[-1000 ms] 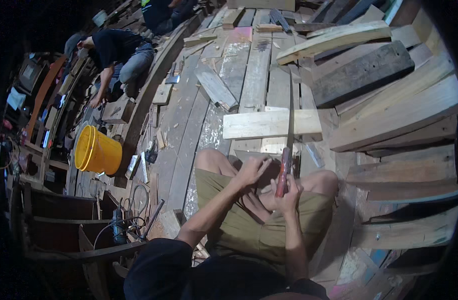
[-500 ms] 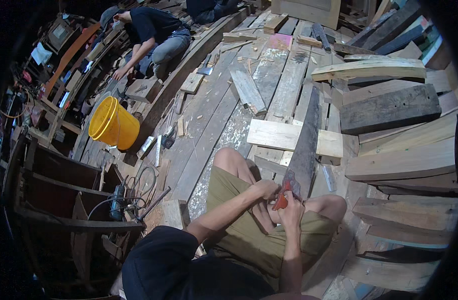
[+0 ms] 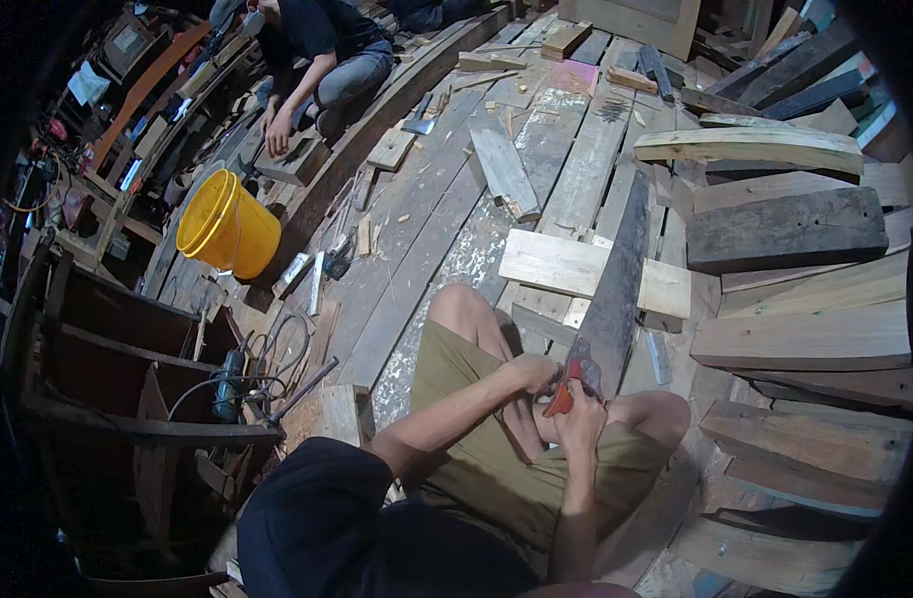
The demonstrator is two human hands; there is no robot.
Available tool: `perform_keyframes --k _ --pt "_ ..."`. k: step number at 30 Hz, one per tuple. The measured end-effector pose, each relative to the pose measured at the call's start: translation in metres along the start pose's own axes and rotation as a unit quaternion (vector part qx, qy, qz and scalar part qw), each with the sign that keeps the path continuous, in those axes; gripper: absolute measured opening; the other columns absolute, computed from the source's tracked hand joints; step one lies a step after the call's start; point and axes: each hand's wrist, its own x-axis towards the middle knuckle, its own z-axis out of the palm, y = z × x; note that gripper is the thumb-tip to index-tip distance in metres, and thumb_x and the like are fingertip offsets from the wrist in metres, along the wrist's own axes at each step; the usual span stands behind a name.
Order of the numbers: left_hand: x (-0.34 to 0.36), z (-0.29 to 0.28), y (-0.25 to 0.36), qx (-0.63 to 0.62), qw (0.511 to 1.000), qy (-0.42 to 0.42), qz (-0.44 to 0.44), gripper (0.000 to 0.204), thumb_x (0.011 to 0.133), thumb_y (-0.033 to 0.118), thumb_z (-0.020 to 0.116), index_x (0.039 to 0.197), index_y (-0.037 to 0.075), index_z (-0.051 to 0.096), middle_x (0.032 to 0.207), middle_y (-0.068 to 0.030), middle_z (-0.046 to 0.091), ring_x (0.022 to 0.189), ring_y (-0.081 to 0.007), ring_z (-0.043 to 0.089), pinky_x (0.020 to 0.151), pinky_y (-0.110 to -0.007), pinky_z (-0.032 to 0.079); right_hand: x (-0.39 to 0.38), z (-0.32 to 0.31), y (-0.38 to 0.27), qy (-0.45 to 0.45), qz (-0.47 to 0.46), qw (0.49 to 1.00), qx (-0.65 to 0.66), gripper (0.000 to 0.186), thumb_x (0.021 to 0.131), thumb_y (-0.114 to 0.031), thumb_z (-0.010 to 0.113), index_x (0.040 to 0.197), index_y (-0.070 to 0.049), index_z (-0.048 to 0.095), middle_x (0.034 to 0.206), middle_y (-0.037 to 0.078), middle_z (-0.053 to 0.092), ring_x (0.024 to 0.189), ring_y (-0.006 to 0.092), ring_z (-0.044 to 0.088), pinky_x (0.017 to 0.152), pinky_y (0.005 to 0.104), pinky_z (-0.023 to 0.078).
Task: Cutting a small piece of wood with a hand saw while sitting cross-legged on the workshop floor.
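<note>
A handsaw with a long dark blade (image 3: 619, 279) and a red handle (image 3: 559, 401) slants away from my lap. My right hand (image 3: 581, 419) is closed around the handle. Curled beside the handle's left side, my left hand (image 3: 536, 373) has its fingers closed; what they hold, if anything, is hidden. The blade passes over a pale board (image 3: 546, 261), whose other end shows to the blade's right. Below both hands are my crossed legs in olive shorts (image 3: 486, 468).
A yellow bucket (image 3: 232, 224) stands left, near a corded power tool (image 3: 229, 384). Thick timbers (image 3: 785, 229) line the right side. Loose boards (image 3: 503, 169) and a hatchet (image 3: 418, 125) lie on the plank floor. Another person (image 3: 327, 60) sits at the far left.
The whole view has shifted slightly. Both my hands stay at the saw handle, almost unmoved. The other person's hands have come together near a wood block.
</note>
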Motion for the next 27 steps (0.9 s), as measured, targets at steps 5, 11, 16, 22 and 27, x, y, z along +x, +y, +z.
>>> perform_keyframes --k 5,11,16,22,27 --pt "0.003 0.008 -0.004 -0.020 0.999 0.034 0.006 0.030 0.083 0.024 0.065 0.103 0.003 0.066 0.099 -0.0229 0.070 0.094 -0.0407 0.068 0.081 -0.049 0.054 0.001 0.004 0.006 0.004 -0.019 1.000 0.012 0.040 0.067 -0.005 0.073 0.105 -0.007 0.062 0.079 0.019 0.068 0.075 0.0384 0.067 0.066 0.0481 0.050" --pt "0.004 0.006 -0.003 -0.013 1.000 0.018 -0.001 0.026 0.080 0.019 0.067 0.098 0.001 0.068 0.098 -0.0231 0.070 0.094 -0.0401 0.068 0.078 -0.048 0.055 0.002 0.005 0.005 0.009 -0.030 0.999 0.015 0.041 0.065 -0.004 0.072 0.104 -0.008 0.061 0.075 0.017 0.066 0.074 0.0386 0.066 0.064 0.0490 0.049" --pt "0.001 0.006 -0.005 -0.022 0.999 0.026 0.019 0.024 0.079 0.017 0.068 0.096 0.000 0.069 0.096 -0.0230 0.071 0.093 -0.0396 0.068 0.077 -0.048 0.055 0.002 0.004 0.002 0.006 -0.019 1.000 0.016 0.034 0.066 -0.005 0.071 0.099 -0.009 0.062 0.075 0.016 0.067 0.074 0.0374 0.067 0.067 0.0473 0.050" --pt "0.005 0.017 -0.013 -0.028 0.998 0.049 0.025 0.023 0.078 0.015 0.068 0.095 -0.001 0.069 0.095 -0.0249 0.070 0.095 -0.0404 0.068 0.078 -0.048 0.054 0.001 0.005 0.003 -0.013 -0.022 1.000 0.001 0.035 0.066 -0.009 0.071 0.100 -0.009 0.062 0.074 0.016 0.066 0.073 0.0377 0.067 0.067 0.0467 0.051" --pt "0.019 0.033 -0.021 -0.058 0.995 0.072 0.033 0.023 0.078 0.015 0.067 0.093 -0.002 0.069 0.093 -0.0249 0.070 0.094 -0.0407 0.068 0.078 -0.048 0.054 0.000 0.010 0.009 0.010 -0.030 1.000 0.004 0.046 0.063 -0.012 0.077 0.106 -0.011 0.063 0.072 0.016 0.067 0.070 0.0367 0.067 0.063 0.0481 0.051"
